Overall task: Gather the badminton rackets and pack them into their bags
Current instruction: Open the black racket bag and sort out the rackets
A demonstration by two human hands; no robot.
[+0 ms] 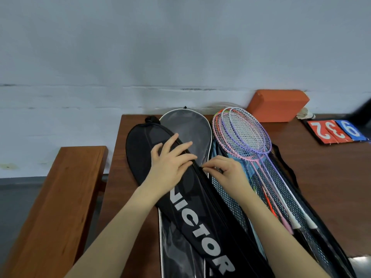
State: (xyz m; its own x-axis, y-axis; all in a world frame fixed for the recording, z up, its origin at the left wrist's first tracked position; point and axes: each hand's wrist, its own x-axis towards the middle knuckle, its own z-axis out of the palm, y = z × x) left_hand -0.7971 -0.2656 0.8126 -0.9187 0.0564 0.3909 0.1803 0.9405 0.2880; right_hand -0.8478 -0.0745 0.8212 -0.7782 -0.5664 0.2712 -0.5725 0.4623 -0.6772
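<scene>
A black racket bag (192, 221) with white lettering lies on the brown table (321, 167), over a grey bag with white trim (192, 127). My left hand (170, 163) presses flat on the black bag's head end, fingers spread. My right hand (224, 171) pinches something small at the black bag's zipper edge. To the right, several rackets with purple, pink and white frames (247, 137) lie stacked on a black mesh bag (297, 227), handles pointing toward me.
An orange foam block (279, 105) stands against the wall at the back. A scoreboard with red and blue number cards (337, 131) lies at the far right, a white shuttlecock (306, 114) behind it. A wooden bench (58, 207) runs along the table's left.
</scene>
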